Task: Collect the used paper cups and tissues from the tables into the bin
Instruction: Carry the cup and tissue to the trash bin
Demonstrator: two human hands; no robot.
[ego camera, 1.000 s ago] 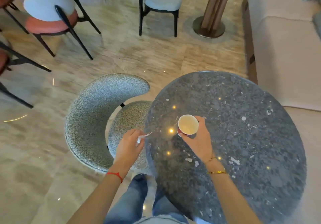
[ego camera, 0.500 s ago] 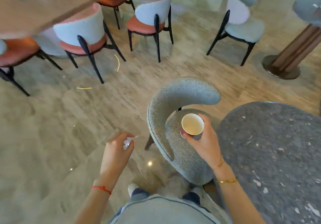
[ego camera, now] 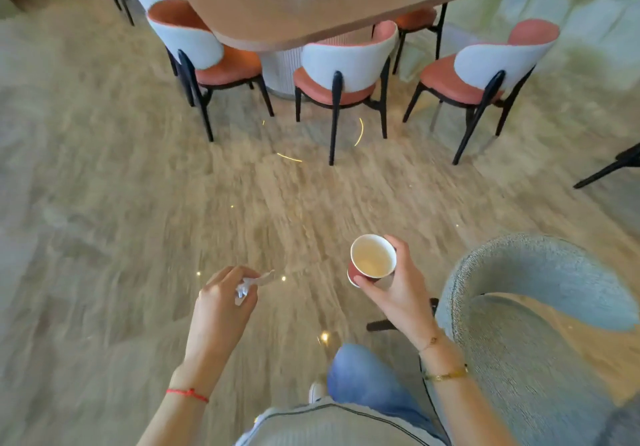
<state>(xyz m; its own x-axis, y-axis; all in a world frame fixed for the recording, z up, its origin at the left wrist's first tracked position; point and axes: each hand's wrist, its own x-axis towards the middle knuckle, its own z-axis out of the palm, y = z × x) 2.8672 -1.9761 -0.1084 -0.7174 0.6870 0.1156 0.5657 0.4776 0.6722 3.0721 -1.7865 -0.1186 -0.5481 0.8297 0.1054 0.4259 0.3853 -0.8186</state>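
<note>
I see the right hand [ego camera: 398,293] gripping a paper cup [ego camera: 372,260] upright above the floor [ego camera: 138,220]; left hand [ego camera: 223,302] pinches a crumpled tissue [ego camera: 251,284]. Grey chair [ego camera: 530,324] just right.

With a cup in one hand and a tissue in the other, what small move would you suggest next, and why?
Probably keep carrying both and look around for the bin. The right hand grips the paper cup, the left hand pinches the crumpled tissue, so both hands are full, and no bin shows in this view.
</note>
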